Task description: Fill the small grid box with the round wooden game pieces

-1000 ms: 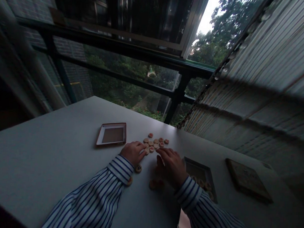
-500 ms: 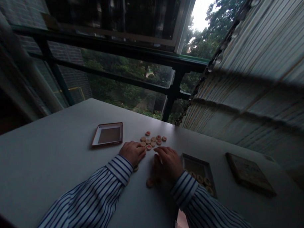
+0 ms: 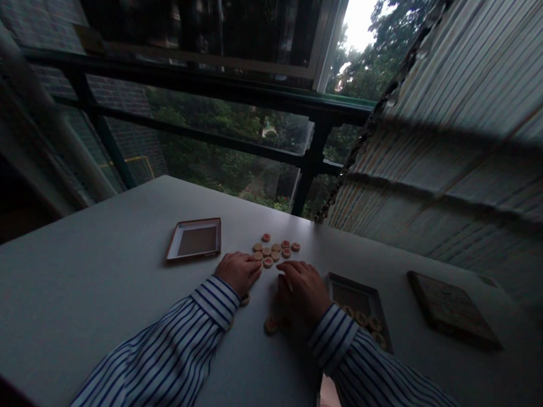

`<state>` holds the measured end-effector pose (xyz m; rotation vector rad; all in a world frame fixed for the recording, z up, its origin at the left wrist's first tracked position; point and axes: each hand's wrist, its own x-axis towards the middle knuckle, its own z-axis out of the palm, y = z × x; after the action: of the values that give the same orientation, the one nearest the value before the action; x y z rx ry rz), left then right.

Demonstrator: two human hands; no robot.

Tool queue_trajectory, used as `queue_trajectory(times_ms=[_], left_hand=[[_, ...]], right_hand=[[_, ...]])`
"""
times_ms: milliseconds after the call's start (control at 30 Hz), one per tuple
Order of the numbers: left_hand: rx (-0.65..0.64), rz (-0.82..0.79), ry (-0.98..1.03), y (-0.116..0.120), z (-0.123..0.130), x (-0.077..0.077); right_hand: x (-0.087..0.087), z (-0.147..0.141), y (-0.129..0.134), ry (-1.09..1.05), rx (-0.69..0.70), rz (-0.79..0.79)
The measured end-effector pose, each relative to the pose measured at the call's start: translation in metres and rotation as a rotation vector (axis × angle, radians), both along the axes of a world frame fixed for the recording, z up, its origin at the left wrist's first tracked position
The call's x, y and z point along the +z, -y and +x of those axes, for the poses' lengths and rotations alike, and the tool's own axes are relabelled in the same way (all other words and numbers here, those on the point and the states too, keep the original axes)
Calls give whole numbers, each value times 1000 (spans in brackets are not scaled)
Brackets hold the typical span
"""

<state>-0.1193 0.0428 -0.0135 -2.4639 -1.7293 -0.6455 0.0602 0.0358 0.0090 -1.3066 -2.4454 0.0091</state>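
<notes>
Round wooden Chinese chess pieces (image 3: pixel 267 251) lie in a loose cluster on the white table, some with red characters facing up and others showing plain faces. My left hand (image 3: pixel 239 272) rests palm down at the cluster's near left edge, fingers stretched low against the closest pieces; a piece is partly hidden beneath the fingertips. Just right of the cluster, my right hand (image 3: pixel 306 291) hovers or rests with fingers curved and thumb apart, nothing visible between them. Nearer me, a dark-marked piece (image 3: pixel 271 325) lies below the right hand, and another (image 3: pixel 245 299) sits by my left wrist.
A shallow tray (image 3: pixel 379 305) with several pieces stands right of my right hand, partly covered by the sleeve. An open box lid (image 3: pixel 174 241) lies at left. A flat decorated box (image 3: pixel 452 311) is far right. Window railing and a curtain border the table's far side.
The whole view has shifted slightly, so things appear a little farther right. Both hands keep nearly the same pose beside the pieces.
</notes>
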Motion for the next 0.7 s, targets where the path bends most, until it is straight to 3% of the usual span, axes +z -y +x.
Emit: queue_trajectory(times_ms=[133, 367, 700], left_hand=[[-16, 12, 103, 0, -3, 3], [-70, -33, 468, 0, -6, 10], [-41, -258, 852, 2, -6, 20]], right_hand=[[1, 0, 1, -15, -2, -3], [1, 2, 1, -49, -13, -9], [5, 2, 3, -83, -7, 17]])
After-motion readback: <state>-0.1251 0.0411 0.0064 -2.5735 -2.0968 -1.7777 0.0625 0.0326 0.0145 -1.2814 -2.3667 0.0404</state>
